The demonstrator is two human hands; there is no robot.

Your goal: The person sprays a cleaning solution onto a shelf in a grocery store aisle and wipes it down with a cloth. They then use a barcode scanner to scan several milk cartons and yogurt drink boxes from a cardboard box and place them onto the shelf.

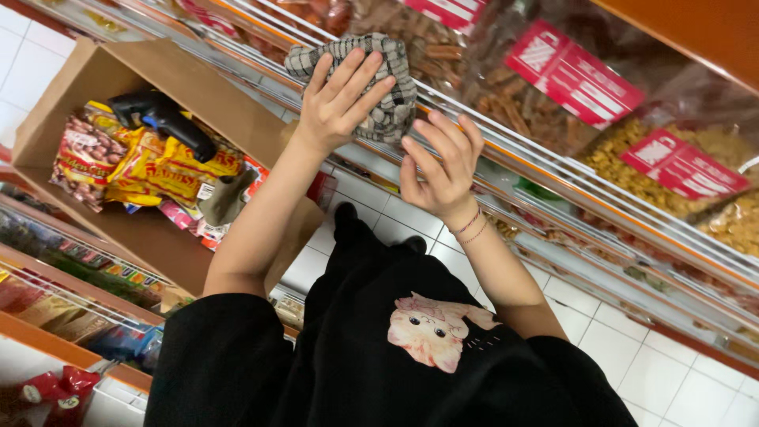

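Checked grey-and-white cloth, bunched into a soft wad, sits against the front rail of the snack shelf, up by the clear bags of biscuit sticks. Left hand lies flat on it, fingers spread, palm pressing it to the rail; not pinching. Right hand is just beside the cloth's lower edge, fingers loosely curled, tips at the rail, holding nothing I can see. Handling guess: light, limp, no stiffness, folds under any push, not fragile, decent friction on metal. Best taken as a bunched handful in the middle; an edge grip would let it unfurl and drag. Cardboard box of snack packs stands well apart at left.
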